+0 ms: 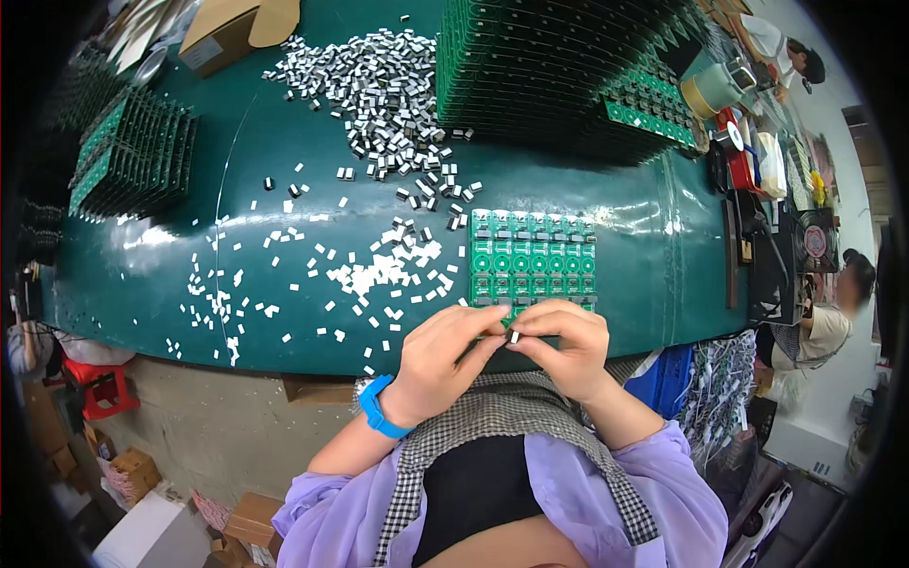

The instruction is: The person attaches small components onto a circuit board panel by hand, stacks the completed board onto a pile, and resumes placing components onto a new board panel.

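A green circuit board panel (533,256) lies flat near the table's front edge, with small metal parts seated along its far row. My left hand (445,355) and my right hand (566,346) meet at the panel's near edge. Between their fingertips is one small white-and-black component (514,336), pinched by my right hand and touched by my left. Loose components (379,270) lie scattered just left of the panel. A big heap of the same components (379,80) sits farther back.
Tall stacks of green boards (559,66) stand at the back right, another stack (133,151) at the left. A cardboard box (232,28) is at the far edge. Tape rolls (715,90) and tools crowd the right end. A seated person (833,317) is at right.
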